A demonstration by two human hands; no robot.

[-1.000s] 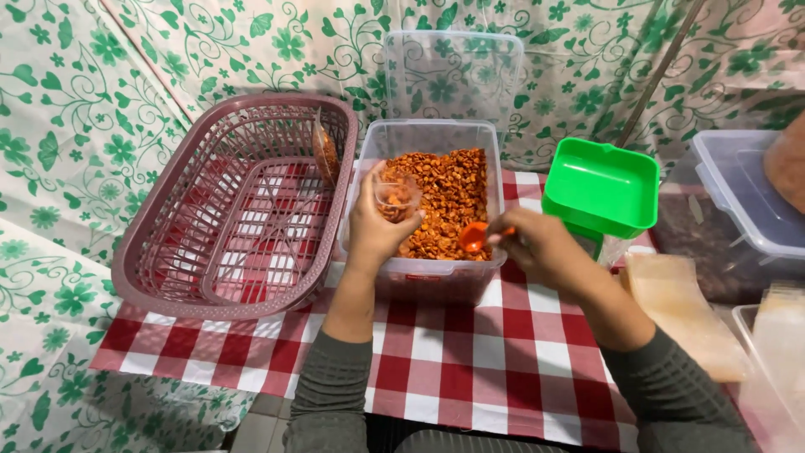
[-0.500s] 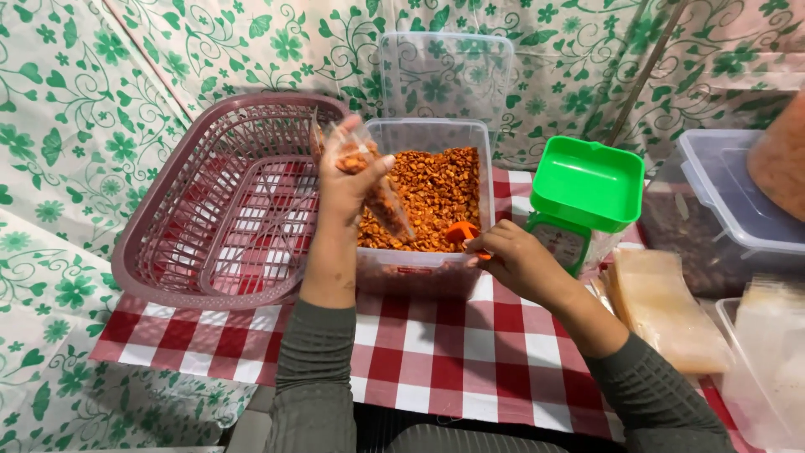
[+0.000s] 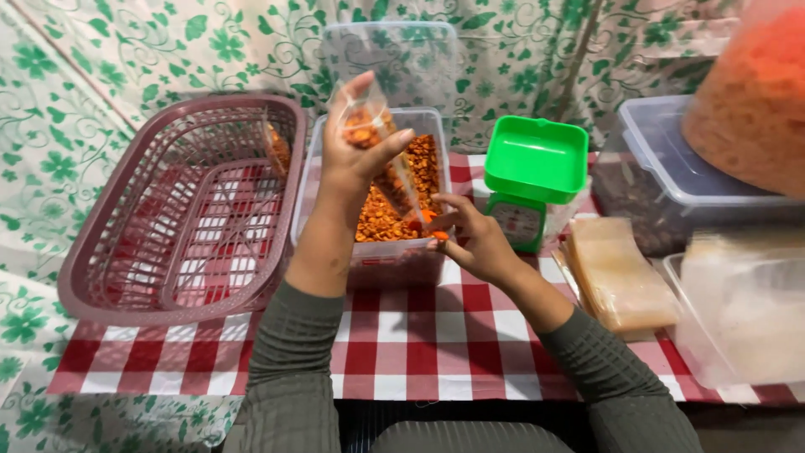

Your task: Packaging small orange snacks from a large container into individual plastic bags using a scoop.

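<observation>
Left hand (image 3: 352,159) pinches a small clear bag (image 3: 373,138) partly filled with orange snack, raised above the tub (image 3: 379,252) at 12 o'clock. Right hand (image 3: 474,239) grips an orange scoop (image 3: 428,225) at the tub's near edge. One filled bag (image 3: 277,147) lies in the basket (image 3: 109,252) at 10 o'clock; the tub remains largely full.

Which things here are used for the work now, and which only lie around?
In use: left hand, small clear bag, right hand, orange scoop, tub of orange snack.
Lying about: maroon basket, green scale, stack of bags, lidded tub.
</observation>
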